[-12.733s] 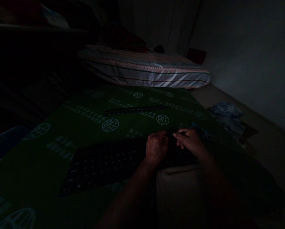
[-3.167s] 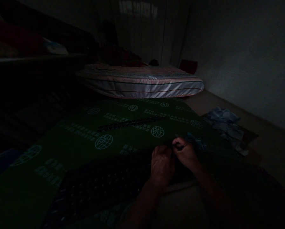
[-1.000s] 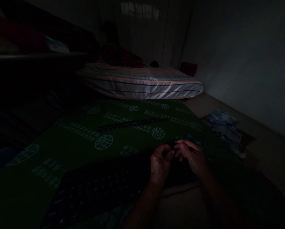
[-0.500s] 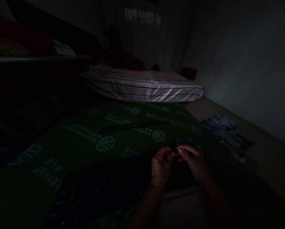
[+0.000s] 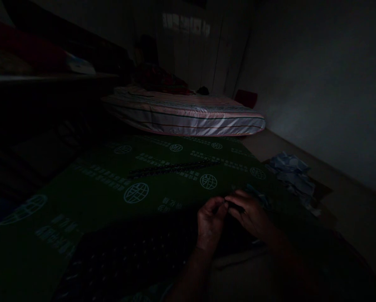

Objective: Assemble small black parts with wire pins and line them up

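Note:
The view is very dark. My left hand (image 5: 209,222) is closed in a pinch, thumb and fingertips together. My right hand (image 5: 250,214) meets it there, its fingers also pinched. Something small and dark seems to be between the fingertips, too dim to name. Below both hands lies a large black panel (image 5: 128,256) with rows of small pale dots, its right part hidden by my hands and wrists. Two thin black strips (image 5: 175,167) lie side by side beyond it, on a green printed sheet (image 5: 106,201).
A striped mattress (image 5: 188,119) stands behind the green sheet. Crumpled pale blue cloth (image 5: 291,174) lies on the floor at the right, near the wall. At the left is a shelf (image 5: 49,78) with things on it. A small bluish item (image 5: 257,193) is just beyond my right hand.
My right hand has turned slightly and its fingers are closer to the left fingertips. Both hands stay over the black panel. The view has shifted a little.

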The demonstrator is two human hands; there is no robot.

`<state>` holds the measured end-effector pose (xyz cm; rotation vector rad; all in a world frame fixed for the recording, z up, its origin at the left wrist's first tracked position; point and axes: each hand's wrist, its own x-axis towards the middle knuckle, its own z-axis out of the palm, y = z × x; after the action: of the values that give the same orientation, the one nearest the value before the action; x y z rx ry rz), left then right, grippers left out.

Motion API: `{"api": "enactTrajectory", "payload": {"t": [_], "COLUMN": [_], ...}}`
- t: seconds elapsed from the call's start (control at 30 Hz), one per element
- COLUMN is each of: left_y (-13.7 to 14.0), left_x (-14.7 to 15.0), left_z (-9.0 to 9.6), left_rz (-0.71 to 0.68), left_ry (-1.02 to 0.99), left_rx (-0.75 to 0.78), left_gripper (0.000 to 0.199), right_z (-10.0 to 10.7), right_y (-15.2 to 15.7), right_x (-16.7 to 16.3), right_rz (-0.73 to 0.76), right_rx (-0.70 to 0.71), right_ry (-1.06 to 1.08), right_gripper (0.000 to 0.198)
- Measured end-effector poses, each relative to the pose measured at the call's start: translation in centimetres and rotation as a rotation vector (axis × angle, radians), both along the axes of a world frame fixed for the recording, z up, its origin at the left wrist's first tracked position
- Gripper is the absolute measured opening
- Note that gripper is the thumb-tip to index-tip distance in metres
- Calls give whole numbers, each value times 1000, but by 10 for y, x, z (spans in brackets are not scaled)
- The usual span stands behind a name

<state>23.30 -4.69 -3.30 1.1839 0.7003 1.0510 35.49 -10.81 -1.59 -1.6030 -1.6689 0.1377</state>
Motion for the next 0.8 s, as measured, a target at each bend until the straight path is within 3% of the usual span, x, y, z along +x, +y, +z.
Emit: {"api": "enactTrajectory", "payload": {"t": [0.23, 0.4, 0.6, 0.8], "left_y": [-1, -2, -5, -10], "left_x": [-2, -5, -4, -9], "left_z": [5, 9, 2, 4], "left_rz": [8, 25, -23, -28], "left_ry": [22, 193, 363, 575], "left_rx": [-25, 32, 166, 329], "left_gripper": [15, 18, 14, 18], "right_z": [20, 26, 0, -24], "right_y": [10, 43, 110, 158], "right_x": [11, 60, 137, 168], "right_rz": [152, 130, -30, -75], "right_rx": [-110, -132, -260, -360], "right_ry": [-154, -238, -268, -235], "right_gripper": [16, 13, 16, 19]}}
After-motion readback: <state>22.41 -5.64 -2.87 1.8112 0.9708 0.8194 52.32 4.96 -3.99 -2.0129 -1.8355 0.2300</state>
